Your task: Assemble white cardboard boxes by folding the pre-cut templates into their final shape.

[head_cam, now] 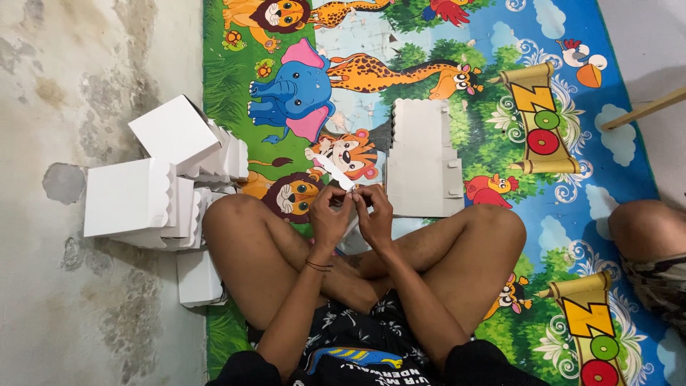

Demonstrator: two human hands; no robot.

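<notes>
I sit cross-legged on a colourful animal-print mat [500,129]. My left hand [329,213] and my right hand [374,213] meet in front of my shins, both pinching a flat white cardboard piece [333,171] with a scalloped edge that sticks up and to the left from my fingers. Just beyond my right hand lies a stack of flat unfolded white box blanks [423,161] on the mat.
Several folded white boxes [153,179] with scalloped lids are piled to my left, partly on the bare concrete floor [93,300]. Another person's knee [647,229] shows at the right edge. A wooden stick [643,109] lies at the upper right.
</notes>
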